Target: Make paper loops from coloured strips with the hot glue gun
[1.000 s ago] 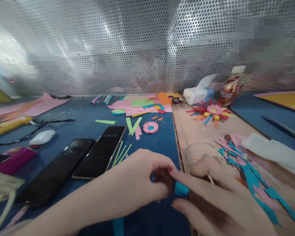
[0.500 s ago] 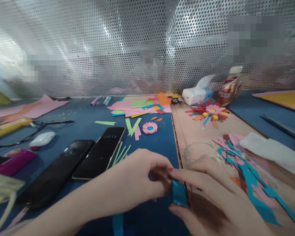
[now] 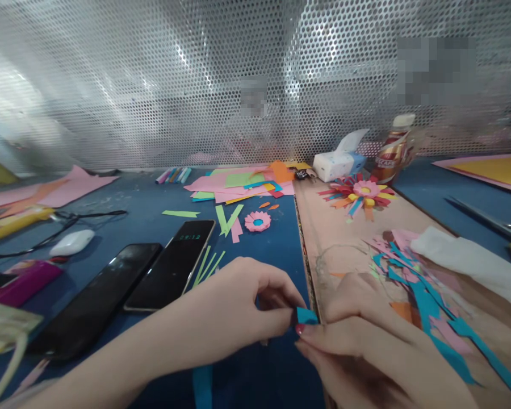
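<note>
My left hand (image 3: 234, 309) is pinching the blue strip (image 3: 307, 316) over the desk (image 3: 259, 378); my right hand (image 3: 375, 341) has just closed fingers and thumb on it, so both are gripping it.

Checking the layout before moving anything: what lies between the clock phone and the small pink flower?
Head view: green strips and a pink strip.

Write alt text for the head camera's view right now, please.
A person's left hand and right hand pinch a blue paper strip over a blue table. Around them lie two phones, a small pink paper flower, a larger multicoloured flower and paper scraps.
</note>
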Demonstrator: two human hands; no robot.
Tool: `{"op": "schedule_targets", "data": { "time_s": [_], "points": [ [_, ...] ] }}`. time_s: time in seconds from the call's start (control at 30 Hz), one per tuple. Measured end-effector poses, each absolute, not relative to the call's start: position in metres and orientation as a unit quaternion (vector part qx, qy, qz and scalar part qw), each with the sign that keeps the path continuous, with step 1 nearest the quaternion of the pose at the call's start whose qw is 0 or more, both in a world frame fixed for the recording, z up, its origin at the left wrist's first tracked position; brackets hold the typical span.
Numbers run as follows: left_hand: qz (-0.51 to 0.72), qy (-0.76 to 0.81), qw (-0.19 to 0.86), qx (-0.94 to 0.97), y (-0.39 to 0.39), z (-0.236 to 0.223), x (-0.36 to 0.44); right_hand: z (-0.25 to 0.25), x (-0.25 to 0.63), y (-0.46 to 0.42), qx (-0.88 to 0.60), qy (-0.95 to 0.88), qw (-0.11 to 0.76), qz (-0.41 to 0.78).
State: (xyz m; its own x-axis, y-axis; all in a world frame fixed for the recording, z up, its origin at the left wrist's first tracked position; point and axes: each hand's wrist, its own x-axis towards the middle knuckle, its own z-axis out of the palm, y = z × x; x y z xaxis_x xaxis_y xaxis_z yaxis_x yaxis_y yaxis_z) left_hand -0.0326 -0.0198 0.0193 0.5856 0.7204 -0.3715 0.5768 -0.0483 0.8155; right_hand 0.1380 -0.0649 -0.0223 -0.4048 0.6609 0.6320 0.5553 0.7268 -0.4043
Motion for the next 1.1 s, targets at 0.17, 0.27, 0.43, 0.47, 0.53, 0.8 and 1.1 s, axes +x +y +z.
{"op": "schedule_targets", "data": {
  "time_s": [0.17, 0.27, 0.43, 0.47, 0.53, 0.8, 1.1],
  "points": [
    [0.067, 0.448, 0.519, 0.724, -0.02, 0.018, -0.033, -0.021, 0.138, -0.061, -0.364, -0.851, 0.377, 0.047],
    [0.079, 0.456, 0.507, 0.728, -0.017, 0.017, -0.034, -0.024, 0.138, -0.057, -0.353, -0.847, 0.388, 0.087],
    [0.113, 0.479, 0.488, 0.721, -0.011, 0.017, -0.038, -0.027, 0.138, -0.054, -0.35, -0.839, 0.413, 0.054],
    [0.116, 0.479, 0.489, 0.72, -0.01, 0.016, -0.038, -0.028, 0.138, -0.055, -0.355, -0.839, 0.409, 0.054],
    [0.113, 0.474, 0.493, 0.72, -0.01, 0.016, -0.039, -0.032, 0.139, -0.055, -0.373, -0.834, 0.4, 0.068],
    [0.078, 0.49, 0.493, 0.715, -0.015, 0.019, -0.033, -0.041, 0.134, -0.057, -0.381, -0.802, 0.447, 0.113],
    [0.078, 0.498, 0.481, 0.718, -0.015, 0.016, -0.035, -0.029, 0.139, -0.058, -0.382, -0.828, 0.399, 0.098]
  ]
}}
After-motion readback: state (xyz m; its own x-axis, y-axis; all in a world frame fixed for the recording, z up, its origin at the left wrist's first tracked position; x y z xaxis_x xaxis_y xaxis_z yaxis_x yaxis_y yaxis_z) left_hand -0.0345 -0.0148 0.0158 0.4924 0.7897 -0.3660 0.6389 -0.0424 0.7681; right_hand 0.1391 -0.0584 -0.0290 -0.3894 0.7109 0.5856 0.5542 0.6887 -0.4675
